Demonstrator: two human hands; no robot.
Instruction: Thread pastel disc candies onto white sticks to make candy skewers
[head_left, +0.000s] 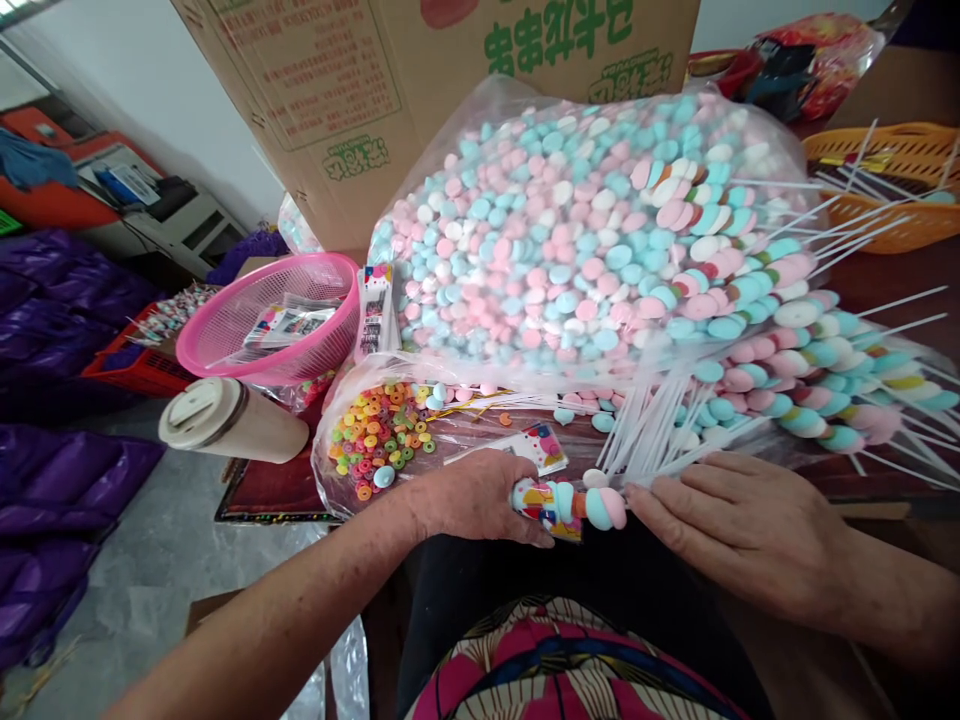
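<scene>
Between my hands lies a marshmallow skewer (600, 508) with pink, blue and white pieces, level above my lap. My left hand (487, 495) is closed around its left end, where a colourful printed plastic wrapper (534, 497) covers the candy. At the other end, my right hand (742, 520) pinches the skewer's stick, most of which the fingers hide. Just beyond my hands rest a bundle of white sticks (641, 425) and some flat printed wrappers (547, 448). Ring-shaped gummies (382, 430) in many colours fill a clear bag to the left.
A big clear bag of marshmallows (525, 240) covers the table's middle, before a cardboard box (300, 110). Finished skewers (795, 340) are piled at right, near an orange basket (885, 215). At left stand a pink basket (270, 270) and a lidded cup (232, 420).
</scene>
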